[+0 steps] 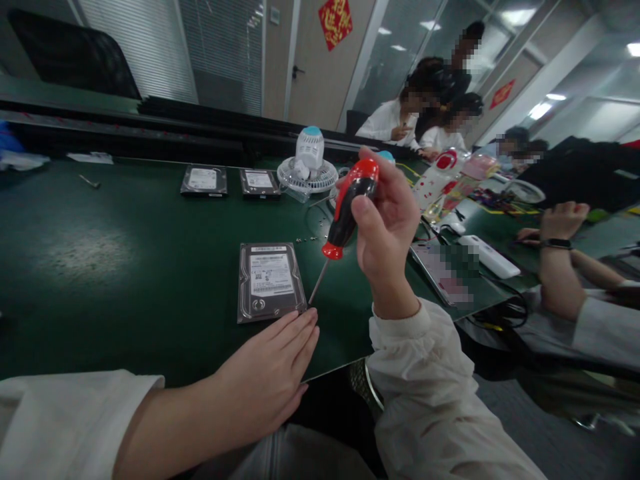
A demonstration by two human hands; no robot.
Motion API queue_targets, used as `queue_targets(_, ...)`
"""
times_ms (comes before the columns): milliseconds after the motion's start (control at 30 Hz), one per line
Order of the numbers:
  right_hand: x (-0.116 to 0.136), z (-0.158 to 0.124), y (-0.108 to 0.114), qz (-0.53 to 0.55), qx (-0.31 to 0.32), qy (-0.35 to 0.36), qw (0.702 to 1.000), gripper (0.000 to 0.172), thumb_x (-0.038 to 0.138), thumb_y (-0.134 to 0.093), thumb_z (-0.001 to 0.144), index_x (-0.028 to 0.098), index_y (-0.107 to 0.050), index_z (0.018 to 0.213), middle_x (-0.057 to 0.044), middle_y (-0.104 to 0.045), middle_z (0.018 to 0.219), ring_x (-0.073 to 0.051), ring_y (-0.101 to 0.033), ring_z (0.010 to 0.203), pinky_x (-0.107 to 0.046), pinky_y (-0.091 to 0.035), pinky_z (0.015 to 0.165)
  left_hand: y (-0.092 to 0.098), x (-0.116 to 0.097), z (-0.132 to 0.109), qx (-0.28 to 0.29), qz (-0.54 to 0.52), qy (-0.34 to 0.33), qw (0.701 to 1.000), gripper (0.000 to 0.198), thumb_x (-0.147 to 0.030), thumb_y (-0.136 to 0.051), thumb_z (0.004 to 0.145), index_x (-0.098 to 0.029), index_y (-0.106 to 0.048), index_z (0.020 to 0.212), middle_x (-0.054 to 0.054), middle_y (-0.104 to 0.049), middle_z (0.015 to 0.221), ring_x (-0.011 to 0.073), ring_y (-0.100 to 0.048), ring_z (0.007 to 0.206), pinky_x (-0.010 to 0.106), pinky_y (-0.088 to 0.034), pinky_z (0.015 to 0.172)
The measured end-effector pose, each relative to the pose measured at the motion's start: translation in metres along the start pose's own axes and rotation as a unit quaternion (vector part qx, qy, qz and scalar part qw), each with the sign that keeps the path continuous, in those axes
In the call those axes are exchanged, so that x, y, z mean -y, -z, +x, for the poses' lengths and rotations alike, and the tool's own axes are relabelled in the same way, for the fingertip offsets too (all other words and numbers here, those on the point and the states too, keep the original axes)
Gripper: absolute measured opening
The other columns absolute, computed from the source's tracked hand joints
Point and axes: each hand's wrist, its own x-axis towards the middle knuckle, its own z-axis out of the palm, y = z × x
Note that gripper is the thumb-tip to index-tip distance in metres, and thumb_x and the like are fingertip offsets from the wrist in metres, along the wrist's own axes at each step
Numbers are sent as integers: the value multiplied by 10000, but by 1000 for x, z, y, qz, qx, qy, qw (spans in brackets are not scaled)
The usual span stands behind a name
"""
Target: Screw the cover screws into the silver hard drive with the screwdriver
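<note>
My right hand (387,233) is closed round the red and black handle of a screwdriver (347,210), held tilted. Its metal tip touches the near right corner of a hard drive (270,280) that lies flat on the green table mat (125,267). My left hand (267,373) lies flat, fingers stretched out together, just in front of the drive; its fingertips reach the drive's near right corner beside the screwdriver tip. It holds nothing.
Two more hard drives (204,180) (259,182) lie further back, next to a small white desk fan (309,163). Tiny loose screws (303,239) sit behind the near drive. A co-worker's arm with a wristband (555,267) rests at the right, near a white device (490,257).
</note>
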Motion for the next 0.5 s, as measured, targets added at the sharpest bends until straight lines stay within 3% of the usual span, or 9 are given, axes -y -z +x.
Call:
queue_targets(167,1,1,1,72,40,-25,996,392,487,-595,941,319,-552,1293,-4,-742,1112,-209,-735,1015,-448,-617,972,-2,0,-1,9,0,3,1000,598,-410,-517,1009,39,-601,1394,252,-603,1481,346,-530,1428,437,-240,1234)
queue_targets(333,3,0,-4,13,-2,-8,1000,351,399,-717,901,338,-504,1173,48,-755,999,-169,-739,922,-411,-623,932,-3,0,-2,13,-4,1,1000,612,-414,-521,1009,47,-585,1407,268,-578,1500,351,-514,1444,437,-231,1244)
queue_targets(500,-2,1,3,23,-1,-3,1000,337,453,-611,926,318,-584,1234,12,-738,1088,-212,-717,1060,-468,-600,1020,-3,0,-2,10,-2,1,1000,616,-418,-535,997,41,-591,1405,255,-596,1487,353,-523,1434,437,-241,1239)
